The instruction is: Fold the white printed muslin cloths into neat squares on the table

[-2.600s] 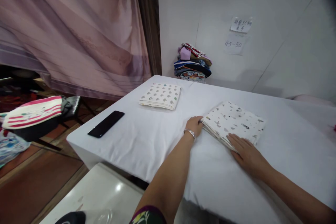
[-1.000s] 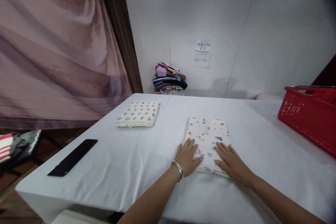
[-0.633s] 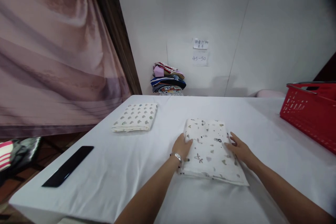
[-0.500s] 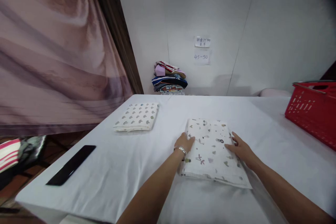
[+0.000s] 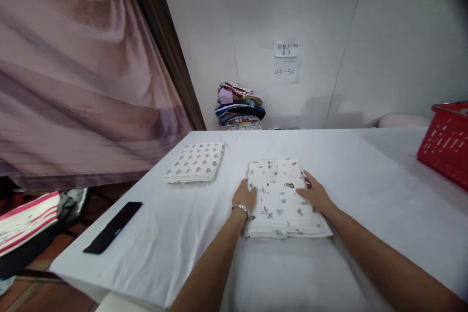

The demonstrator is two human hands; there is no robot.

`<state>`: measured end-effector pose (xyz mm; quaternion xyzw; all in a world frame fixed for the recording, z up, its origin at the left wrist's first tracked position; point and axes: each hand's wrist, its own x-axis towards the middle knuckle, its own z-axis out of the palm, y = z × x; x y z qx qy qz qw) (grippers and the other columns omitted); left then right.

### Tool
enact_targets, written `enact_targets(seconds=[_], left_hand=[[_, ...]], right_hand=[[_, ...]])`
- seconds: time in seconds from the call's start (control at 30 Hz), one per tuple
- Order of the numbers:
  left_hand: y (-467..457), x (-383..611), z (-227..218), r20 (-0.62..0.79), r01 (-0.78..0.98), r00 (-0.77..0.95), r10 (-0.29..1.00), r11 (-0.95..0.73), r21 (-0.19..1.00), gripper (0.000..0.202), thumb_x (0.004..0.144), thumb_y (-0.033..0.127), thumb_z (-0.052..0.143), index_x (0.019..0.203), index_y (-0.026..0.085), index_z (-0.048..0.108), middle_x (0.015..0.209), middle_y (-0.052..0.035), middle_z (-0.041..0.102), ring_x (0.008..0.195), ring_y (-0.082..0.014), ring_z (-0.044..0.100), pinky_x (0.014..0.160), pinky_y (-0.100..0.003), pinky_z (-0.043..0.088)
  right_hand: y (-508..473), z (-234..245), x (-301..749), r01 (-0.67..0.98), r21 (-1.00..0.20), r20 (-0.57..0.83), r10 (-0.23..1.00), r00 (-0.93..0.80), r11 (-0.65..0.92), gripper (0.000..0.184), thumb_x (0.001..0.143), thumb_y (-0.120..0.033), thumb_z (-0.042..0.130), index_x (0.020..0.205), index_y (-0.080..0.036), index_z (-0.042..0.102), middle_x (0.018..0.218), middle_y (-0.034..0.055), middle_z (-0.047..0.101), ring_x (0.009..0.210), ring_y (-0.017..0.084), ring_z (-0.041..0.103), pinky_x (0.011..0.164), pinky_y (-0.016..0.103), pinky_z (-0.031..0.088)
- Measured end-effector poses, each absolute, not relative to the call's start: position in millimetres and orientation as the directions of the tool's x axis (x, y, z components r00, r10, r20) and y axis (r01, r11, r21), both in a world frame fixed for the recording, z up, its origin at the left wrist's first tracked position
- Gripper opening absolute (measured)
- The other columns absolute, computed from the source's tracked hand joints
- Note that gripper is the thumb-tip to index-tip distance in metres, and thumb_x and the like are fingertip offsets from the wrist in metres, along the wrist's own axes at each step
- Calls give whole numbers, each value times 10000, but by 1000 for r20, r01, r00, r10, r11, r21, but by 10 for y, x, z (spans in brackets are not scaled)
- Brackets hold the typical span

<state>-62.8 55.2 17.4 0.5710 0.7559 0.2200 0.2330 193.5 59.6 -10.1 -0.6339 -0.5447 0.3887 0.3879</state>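
While both hands frame its long sides, the folded white cloth (image 5: 280, 204) lies on the white-covered table (image 5: 197, 234), directly before the person. It is a flat, several-layered pad with small scattered prints in grey, muted green and dusky red, among them a crossed sprig and a dark ring; loose layers show along the near edge, and one corner juts out at the near right. Its long axis appears to run away from the person toward the wall, with a short edge facing the person. The left hand (image 5: 244, 197) grasps the left side, thumb on top, its other fingers partly hidden at the edge; the right hand (image 5: 317, 196) grasps the right side likewise, thumb on the print. In the earliest frame the cloth lies askew; now it is squared to the person. One second ago both palms press flat upon it, whereas now they sit at its sides. A second folded cloth (image 5: 196, 162), mushroom-patterned, rests apart to the left.
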Motion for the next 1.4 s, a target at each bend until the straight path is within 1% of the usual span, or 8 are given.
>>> enact_targets(seconds=[0.17,0.33,0.47,0.57,0.73,0.97,1.2,1.4], left_hand=[[529,-648,181,-71,831,-188,980,197,520,516,816,409,484,1262,162,403,1231,-140,525,1088,-256,520,888,-351,397],[296,-484,340,173,918,4,985,-72,389,480,797,383,533,1203,134,473,1286,-158,452,1181,-289,410,934,-409,361],[-61,-131,394,304,790,344,888,-449,417,250,804,327,553,1019,206,592,1078,-64,585,1027,-212,504,892,-360,386],[-261,156,359,308,692,475,824,-566,448,166,807,339,560,908,226,630,926,-23,614,909,-178,536,818,-332,407],[-324,442,274,239,723,483,842,-538,434,201,805,388,562,837,213,655,833,-21,616,839,-174,544,747,-313,418],[-339,564,197,166,788,421,892,-451,420,322,726,513,612,890,240,661,867,-17,606,858,-190,541,730,-309,431],[-386,609,163,261,760,419,870,-493,424,212,805,408,551,797,236,674,799,-24,601,809,-174,532,727,-302,409],[-435,663,211,303,790,335,892,-442,425,332,878,291,418,613,190,592,672,-22,547,701,-144,498,637,-273,371]], right_hand=[[399,-115,2013,299,-948,-84,993,82,-105,835,712,-408,620,1418,-222,215,1348,109,426,1150,243,485,890,333,454],[-65,-52,2119,265,-952,-127,986,105,-151,731,693,-418,636,1343,-211,373,1295,106,485,1089,222,528,850,293,464],[-345,44,2201,308,-934,-181,983,33,-183,429,740,-445,567,1089,-196,578,942,57,651,741,166,601,602,254,476],[-433,87,2257,351,-917,-193,981,24,-189,297,760,-467,524,819,-190,611,597,-16,573,489,108,480,448,230,378],[-450,64,2339,313,-918,-264,964,-21,-244,331,746,-485,523,600,-191,481,432,-50,457,387,75,375,392,212,281],[-432,52,2463,264,-927,-329,918,-222,-268,304,716,-474,566,663,-192,465,470,-60,486,360,55,369,364,198,259],[-491,158,2507,306,-919,-353,865,-356,-249,286,712,-451,582,694,-184,478,571,-23,566,379,60,429,361,202,296],[-528,221,2461,336,-913,-346,878,-332,-233,263,726,-415,567,655,-182,466,552,-19,554,372,59,426,347,199,276]])
